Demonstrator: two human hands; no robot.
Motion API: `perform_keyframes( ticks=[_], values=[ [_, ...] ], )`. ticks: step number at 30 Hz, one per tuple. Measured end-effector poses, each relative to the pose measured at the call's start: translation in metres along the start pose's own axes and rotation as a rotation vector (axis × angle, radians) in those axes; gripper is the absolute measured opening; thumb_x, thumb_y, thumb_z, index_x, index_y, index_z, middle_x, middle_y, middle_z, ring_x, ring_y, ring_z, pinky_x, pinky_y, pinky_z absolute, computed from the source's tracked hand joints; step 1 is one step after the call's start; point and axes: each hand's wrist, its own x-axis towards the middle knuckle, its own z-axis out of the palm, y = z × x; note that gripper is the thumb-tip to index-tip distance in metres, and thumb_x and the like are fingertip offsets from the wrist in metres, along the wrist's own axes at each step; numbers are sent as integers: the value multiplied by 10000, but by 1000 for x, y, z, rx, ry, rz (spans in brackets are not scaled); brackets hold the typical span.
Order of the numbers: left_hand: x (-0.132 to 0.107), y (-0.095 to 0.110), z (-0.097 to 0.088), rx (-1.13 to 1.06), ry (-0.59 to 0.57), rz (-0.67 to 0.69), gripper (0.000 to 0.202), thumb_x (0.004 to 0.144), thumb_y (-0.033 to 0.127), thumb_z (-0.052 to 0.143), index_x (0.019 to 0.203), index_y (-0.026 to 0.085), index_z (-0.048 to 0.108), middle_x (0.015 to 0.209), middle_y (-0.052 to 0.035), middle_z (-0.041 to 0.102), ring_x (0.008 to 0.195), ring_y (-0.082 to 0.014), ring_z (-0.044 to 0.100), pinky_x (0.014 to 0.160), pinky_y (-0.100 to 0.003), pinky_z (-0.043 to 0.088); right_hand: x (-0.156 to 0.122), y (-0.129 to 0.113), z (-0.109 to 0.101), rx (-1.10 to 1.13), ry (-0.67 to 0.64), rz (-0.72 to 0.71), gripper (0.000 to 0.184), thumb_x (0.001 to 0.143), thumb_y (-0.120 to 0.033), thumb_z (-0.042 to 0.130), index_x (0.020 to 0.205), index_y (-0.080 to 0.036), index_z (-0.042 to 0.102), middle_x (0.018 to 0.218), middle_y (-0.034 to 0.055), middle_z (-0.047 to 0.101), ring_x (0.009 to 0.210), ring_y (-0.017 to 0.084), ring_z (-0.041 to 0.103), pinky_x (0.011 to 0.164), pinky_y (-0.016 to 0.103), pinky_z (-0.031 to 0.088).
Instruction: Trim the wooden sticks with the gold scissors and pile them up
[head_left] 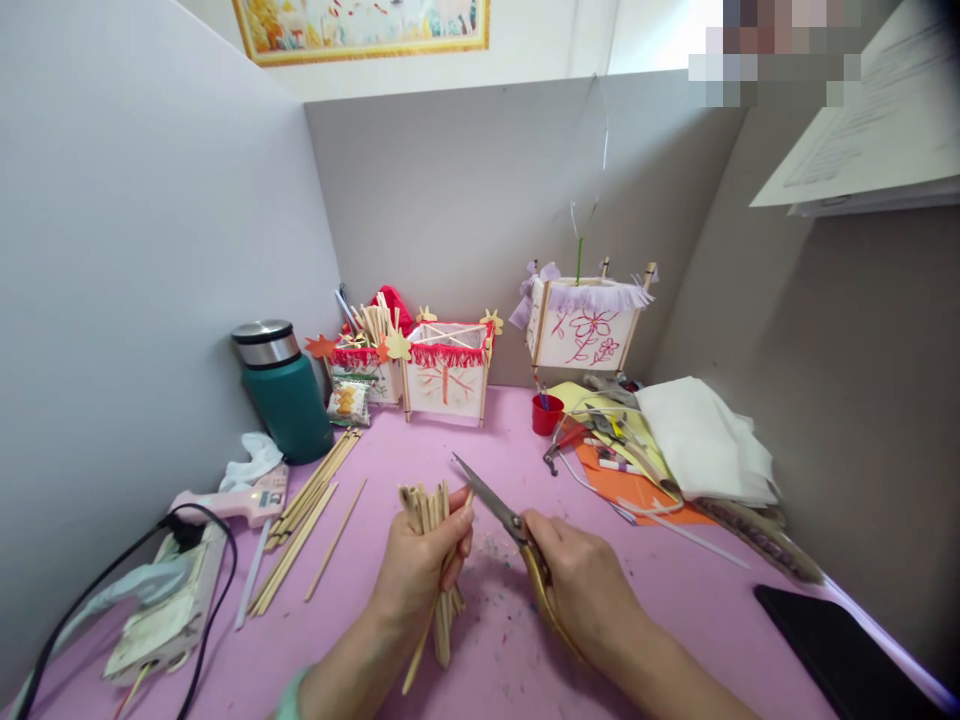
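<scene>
Bundle of wooden sticks [429, 508] upright in left hand [420, 570], near middle of front edge of pink table [675, 600]; fingers and thumb wrapped tight round bundle, stick ends poking out above and below the fist. Right hand [589, 595] just beside it, fingers closed on gold handles of scissors [496, 507]; blades aimed up and toward far-left corner, crossing just beside top of bundle, near left thumb tip. Cannot tell how far blades stand parted. Small coloured scraps on table between both hands. Loose sticks [304, 515] in a slanted pile left of the hands, toward left edge. Pink glue gun [232, 505] and power strip [169, 610] with black cable at left edge. Teal flask [285, 395] with steel cap toward far-left corner. Red-fringed lantern [446, 375] at middle of far edge; purple-fringed lantern [581, 325] to its right, raised above the table. Red cup [547, 413] below purple one. White folded sheets [705, 440] and orange paper [630, 487] toward right edge. Black tablet [840, 650] at front-right corner.
</scene>
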Motion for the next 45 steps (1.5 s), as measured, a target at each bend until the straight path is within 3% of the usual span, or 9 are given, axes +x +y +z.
perform_keyframes(
  ticks=[3,10,17,23,37,40,45],
  values=[
    [2,2,-2,1,-28,3,380,752,338,659,1028,82,612,519,54,494,332,-7,312,362,-178,162,1,2,-3,55,6,2,192,889,-214,392,842,-182,576,672,17,628,557,140,559,541,249,314],
    [10,2,-6,-101,-78,-82,408,747,330,647,1072,87,600,582,16,587,310,-13,370,362,-182,187,4,7,-12,121,42,88,198,874,-231,420,955,-217,600,722,5,641,610,138,571,577,236,344],
    [12,-1,-9,-176,-73,-118,359,738,293,643,1032,92,592,630,11,607,311,-4,384,349,-170,182,4,11,-9,133,0,75,330,843,-197,435,1157,-230,529,878,34,624,736,170,578,643,261,404],
    [13,0,-8,-147,2,-100,297,697,310,692,895,126,570,620,22,603,306,-15,384,340,-174,180,3,11,-10,99,-16,28,373,810,-153,462,1169,-230,528,877,39,612,757,177,575,661,272,406],
    [9,0,-5,-52,24,-60,244,673,323,700,734,114,590,571,20,571,308,-9,362,357,-189,170,-3,-2,0,11,-33,36,423,839,-147,413,1259,-144,461,918,101,614,803,212,594,673,305,441],
    [8,1,-5,-45,16,-45,246,680,323,696,726,114,575,541,34,542,301,-6,352,359,-187,159,-4,-4,1,47,-48,60,367,858,-157,399,1216,-152,483,893,88,618,784,207,597,668,301,434],
    [5,2,-6,-52,21,-48,310,675,322,704,864,101,597,529,52,519,301,-12,342,357,-186,169,-3,-4,1,124,-65,76,186,863,-171,392,959,-183,551,782,43,623,676,174,581,610,261,391]
  ],
)
